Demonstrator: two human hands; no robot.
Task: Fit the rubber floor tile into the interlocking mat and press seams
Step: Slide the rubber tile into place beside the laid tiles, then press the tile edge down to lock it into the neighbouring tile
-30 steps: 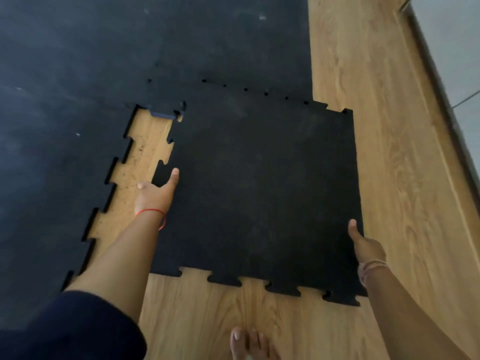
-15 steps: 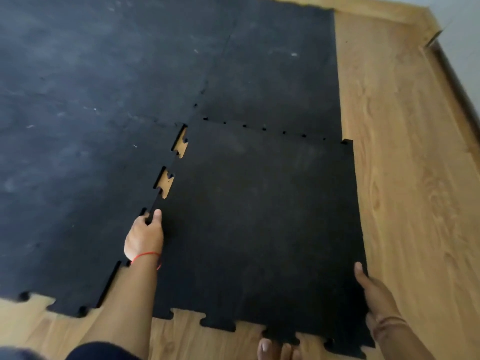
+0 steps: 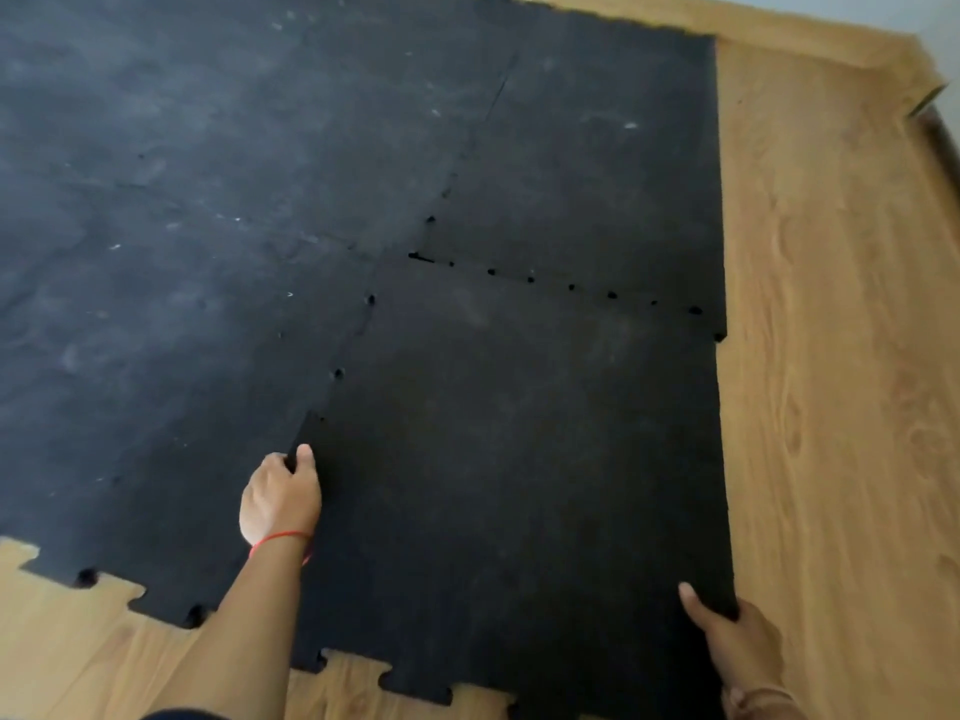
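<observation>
A black rubber floor tile (image 3: 519, 459) with puzzle-cut edges lies on the wooden floor against the dusty interlocking mat (image 3: 208, 226). Its far and left edges meet the mat, with small dark gaps showing along both seams. My left hand (image 3: 280, 498) grips the tile's left edge, thumb on top and fingers curled under, where the edge sits slightly raised. My right hand (image 3: 732, 641) holds the tile's near right edge, thumb on top of the rubber.
Bare wooden floor (image 3: 831, 407) runs along the right side and in front of the mat. A wall base (image 3: 940, 137) stands at the far right. The mat's near left edge (image 3: 104, 584) shows open puzzle tabs.
The tile has slid left and away into the mat; the strip of wood floor seen along its left edge is now covered. Both hands travelled with the tile.
</observation>
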